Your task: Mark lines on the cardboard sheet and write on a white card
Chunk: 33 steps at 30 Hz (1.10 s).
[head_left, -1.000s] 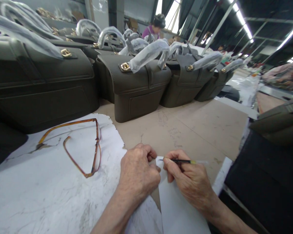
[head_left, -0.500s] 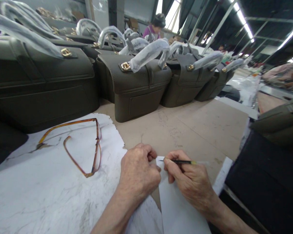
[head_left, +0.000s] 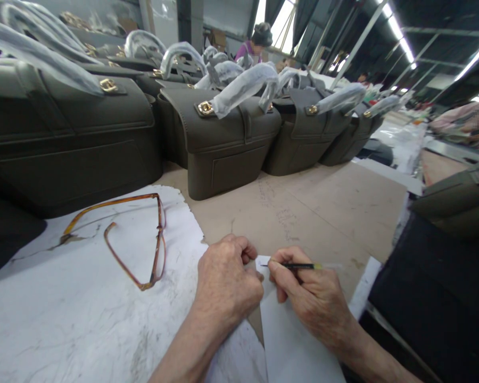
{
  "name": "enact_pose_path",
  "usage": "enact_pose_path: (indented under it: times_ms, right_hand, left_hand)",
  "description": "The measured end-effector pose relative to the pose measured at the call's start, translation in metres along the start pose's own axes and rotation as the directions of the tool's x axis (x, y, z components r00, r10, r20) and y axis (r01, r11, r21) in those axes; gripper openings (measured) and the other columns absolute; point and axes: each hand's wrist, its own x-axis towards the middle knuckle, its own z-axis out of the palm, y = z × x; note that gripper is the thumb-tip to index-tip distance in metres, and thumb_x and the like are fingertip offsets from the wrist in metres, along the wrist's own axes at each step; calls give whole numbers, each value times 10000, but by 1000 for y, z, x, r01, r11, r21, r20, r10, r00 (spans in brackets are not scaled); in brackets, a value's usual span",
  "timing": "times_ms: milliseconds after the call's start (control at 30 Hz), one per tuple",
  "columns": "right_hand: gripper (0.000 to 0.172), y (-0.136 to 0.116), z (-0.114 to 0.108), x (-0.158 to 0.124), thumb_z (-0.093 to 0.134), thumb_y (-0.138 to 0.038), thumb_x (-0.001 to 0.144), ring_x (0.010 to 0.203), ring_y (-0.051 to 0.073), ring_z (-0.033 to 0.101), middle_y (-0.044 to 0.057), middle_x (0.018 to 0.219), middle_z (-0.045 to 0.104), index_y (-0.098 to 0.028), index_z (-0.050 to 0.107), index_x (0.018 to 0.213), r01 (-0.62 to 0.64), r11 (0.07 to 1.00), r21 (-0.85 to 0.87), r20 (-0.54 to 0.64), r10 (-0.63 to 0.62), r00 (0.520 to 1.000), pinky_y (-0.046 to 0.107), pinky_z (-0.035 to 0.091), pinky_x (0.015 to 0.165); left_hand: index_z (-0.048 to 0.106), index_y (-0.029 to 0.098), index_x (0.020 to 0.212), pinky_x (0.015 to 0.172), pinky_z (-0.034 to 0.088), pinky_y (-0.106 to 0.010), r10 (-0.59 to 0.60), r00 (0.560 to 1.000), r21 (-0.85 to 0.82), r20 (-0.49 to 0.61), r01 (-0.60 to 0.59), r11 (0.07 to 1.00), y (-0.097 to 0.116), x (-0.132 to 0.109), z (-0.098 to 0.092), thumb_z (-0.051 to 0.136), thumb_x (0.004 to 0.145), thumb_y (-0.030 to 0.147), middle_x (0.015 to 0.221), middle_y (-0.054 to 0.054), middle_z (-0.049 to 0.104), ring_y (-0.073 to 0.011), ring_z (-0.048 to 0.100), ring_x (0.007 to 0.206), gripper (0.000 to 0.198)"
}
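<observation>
My right hand (head_left: 313,295) pinches a slim dark pen (head_left: 299,265) with a yellow-green band and a pale end. The pen's tip points left, at small faint marks near the top corner of a white sheet of paper (head_left: 291,340). My left hand (head_left: 228,276) lies beside the sheet's left edge with its fingers curled in. Its thumb tip touches or nearly touches that edge; whatever is under the curled fingers is hidden. To the left, amber-framed glasses (head_left: 158,239) rest unfolded on a larger, torn white sheet (head_left: 83,319).
Dark olive handbags (head_left: 235,154) with plastic-wrapped handles stand in rows behind my hands. Brown board (head_left: 335,202) with scribbled writing covers the table. A dark block-like thing (head_left: 435,287) is on the right. People work farther back, one in a purple top (head_left: 243,50).
The pen tip and my right hand have shifted very slightly down and right, and a small mark shows more clearly on the paper. My left hand stays put.
</observation>
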Motion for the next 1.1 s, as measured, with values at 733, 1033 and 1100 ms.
enact_pose_path:
  times_ms: [733,1033,1100]
  right_hand:
    - [256,1,1,0,448,-323,854,454,95,537,43,651,629,-183,546,663,-47,999,6,-42,47,998,170,388,394]
    - [252,1,1,0,450,-349,845,462,107,542,46,643,622,-183,547,682,-65,998,15,-33,65,997,179,375,369]
    - [257,1,1,0,444,-345,845,462,107,545,51,651,629,-182,545,674,-61,998,15,-37,61,997,181,373,367]
  left_hand:
    - [590,194,664,584,291,-267,-39,999,5,14,39,999,4,0,-2,625,549,89,672,44,518,-94,417,617,160]
    - [596,200,671,581,300,-271,-27,1000,2,1,27,1000,3,1,0,626,547,101,664,44,522,-97,422,612,162]
    - [601,203,678,580,301,-271,-27,1000,-4,-2,27,1000,2,0,0,624,546,101,669,45,529,-98,425,612,169]
